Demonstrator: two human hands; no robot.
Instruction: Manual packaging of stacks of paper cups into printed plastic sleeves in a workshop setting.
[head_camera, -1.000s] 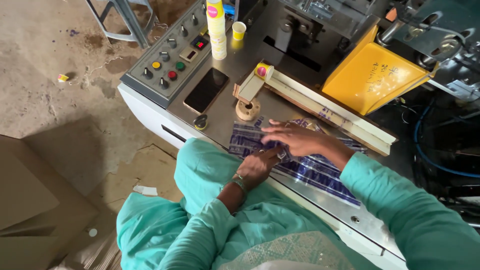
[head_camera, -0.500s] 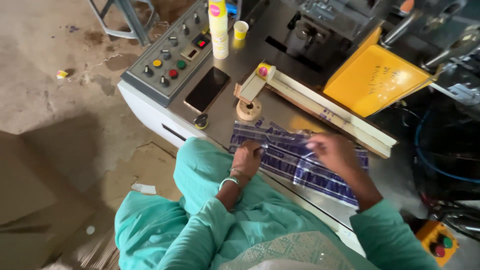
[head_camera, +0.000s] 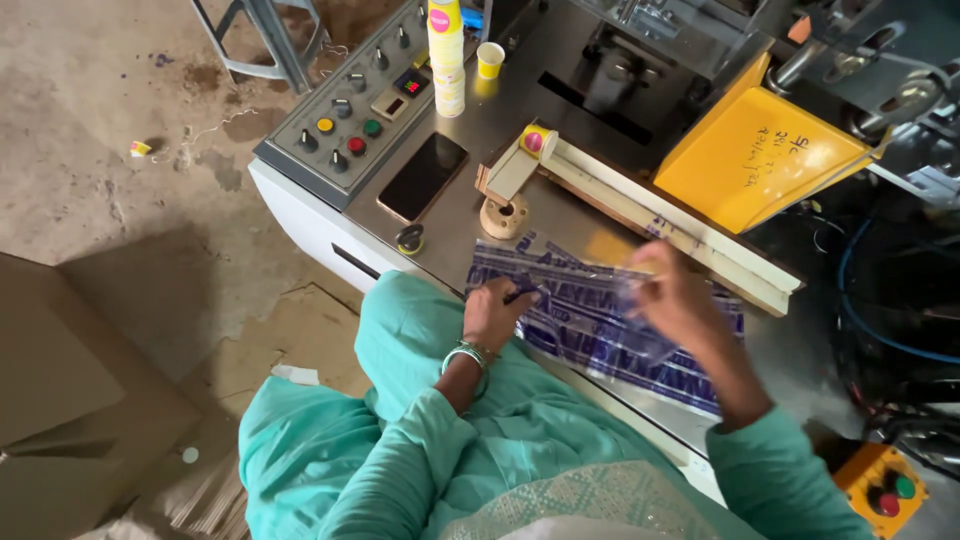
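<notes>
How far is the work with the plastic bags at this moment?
Done: a pile of clear printed bags lies on the machine table. In hand: the left hand pinches the pile's near edge; the right hand lifts one bag. Left: the other bags lie flat, unlifted.

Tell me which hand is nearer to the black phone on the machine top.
Left. The left hand rests at the near edge of the plastic bags, just below the phone. The right hand is farther off to the right, over the bags.
</notes>
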